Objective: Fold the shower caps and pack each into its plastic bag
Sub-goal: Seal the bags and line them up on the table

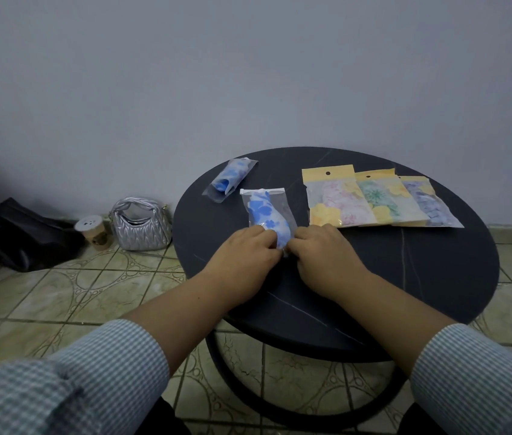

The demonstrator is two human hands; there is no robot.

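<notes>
Blue-flowered shower cap (pixel 266 218), rolled up inside a clear plastic bag (pixel 283 205) with a white strip at its far end, lying near the middle of the round black bench (pixel 405 277), near end under the fingers. Largest to smallest from there:

Round black bench with pale veins, on a black ring base, over patterned floor tiles (pixel 60 296).
Black bag (pixel 19 233) slumped on the floor, well left of the bench.
Silver quilted handbag (pixel 140 224), just left of the bench, against the wall.
Three yellow-topped packets (pixel 374 199) of floral caps, overlapping in a row on the bench's far right.
Left hand (pixel 245 252) and right hand (pixel 327 251), fingers curled, pinching the bag's near end from either side.
Second bagged blue cap (pixel 229 178), on the bench's far left edge.
Paper cup with white lid (pixel 93 230), on the floor between black bag and handbag.
</notes>
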